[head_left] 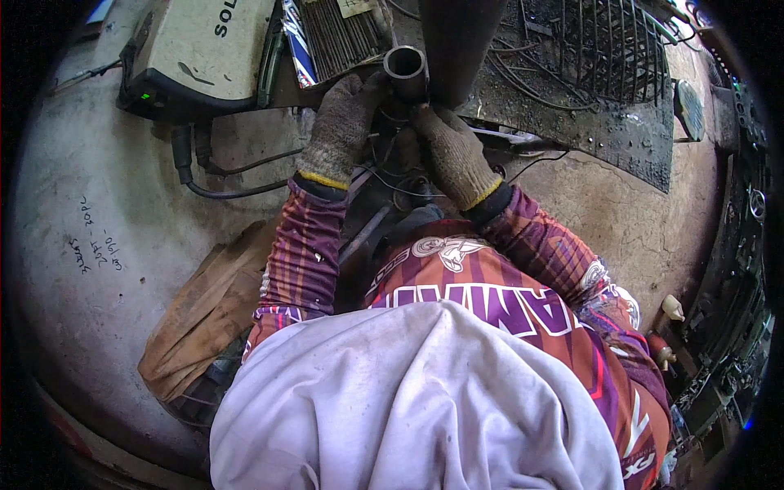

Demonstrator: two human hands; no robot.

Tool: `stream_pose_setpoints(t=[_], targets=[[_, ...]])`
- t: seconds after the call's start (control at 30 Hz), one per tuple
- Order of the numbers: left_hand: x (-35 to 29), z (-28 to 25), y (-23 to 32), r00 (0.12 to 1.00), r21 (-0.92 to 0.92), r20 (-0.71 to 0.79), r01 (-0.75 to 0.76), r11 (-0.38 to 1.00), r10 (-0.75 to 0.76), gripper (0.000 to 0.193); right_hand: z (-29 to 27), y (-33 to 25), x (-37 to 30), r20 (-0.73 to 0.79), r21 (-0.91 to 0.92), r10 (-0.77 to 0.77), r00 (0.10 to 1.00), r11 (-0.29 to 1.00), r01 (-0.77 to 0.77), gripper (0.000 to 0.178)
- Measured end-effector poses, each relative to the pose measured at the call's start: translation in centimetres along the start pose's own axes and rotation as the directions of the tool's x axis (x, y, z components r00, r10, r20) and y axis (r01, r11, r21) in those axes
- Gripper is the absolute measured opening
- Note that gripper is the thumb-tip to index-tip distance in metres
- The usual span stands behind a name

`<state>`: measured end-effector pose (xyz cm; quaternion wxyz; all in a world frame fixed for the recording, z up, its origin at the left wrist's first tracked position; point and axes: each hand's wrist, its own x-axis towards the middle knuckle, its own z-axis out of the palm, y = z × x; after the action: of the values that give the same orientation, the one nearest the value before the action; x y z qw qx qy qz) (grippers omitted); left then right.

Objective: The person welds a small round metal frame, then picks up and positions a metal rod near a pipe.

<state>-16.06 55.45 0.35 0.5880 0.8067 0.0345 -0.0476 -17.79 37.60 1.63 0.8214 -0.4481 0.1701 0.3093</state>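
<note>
A short, hollow metal pipe [408, 88] stands upright in front of me at the near edge of a dark metal bench, its round open end facing up. My left hand [336, 131], in a grey knitted glove with a yellow cuff, has its fingers curled against the pipe's left side. From the right, my right hand [459, 157], gloved alike, closes its fingertips on the pipe's lower near side. Both hands hide the pipe's foot. Just behind the pipe rises a thick dark column [461, 53].
Left of the bench sits a beige machine [204, 53] with thick black cables [224, 194]. An opened pack of thin rods [335, 37] lies behind my left hand. On the bench's right are a wire rack [608, 49] and loose wire. Brown cloth [208, 306] hangs at lower left.
</note>
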Motion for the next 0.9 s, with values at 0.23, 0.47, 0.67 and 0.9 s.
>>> stream_pose_setpoints(t=[0.23, 0.47, 0.67, 0.9], targets=[[0.1, 0.2, 1.4, 0.966, 0.018, -0.105, 0.24, 0.971, -0.236, 0.026, -0.2, 0.8, 0.9, 0.024, -0.032, -0.059, 0.998, 0.998, 0.059, 0.029], [-0.2, 0.6, 0.6, 0.995, -0.225, -0.038, 0.085, 0.971, -0.096, 0.03, -2.1, 2.0, 2.4, 0.084, -0.258, -0.261, 0.962, 0.926, 0.275, 0.025], [0.5, -2.7, -0.3, 0.998, 0.173, 0.024, -0.054, 0.984, 0.05, 0.038, -1.9, 3.2, 3.7, 0.522, -0.817, -0.426, 0.739, 0.0, 0.577, 0.022], [-3.4, -1.7, 4.8, 0.96, -0.351, 0.243, 0.219, 0.91, -0.137, 0.036, -3.2, -2.8, -6.0, 0.333, -0.826, -0.517, 0.789, 0.243, 0.508, 0.053]])
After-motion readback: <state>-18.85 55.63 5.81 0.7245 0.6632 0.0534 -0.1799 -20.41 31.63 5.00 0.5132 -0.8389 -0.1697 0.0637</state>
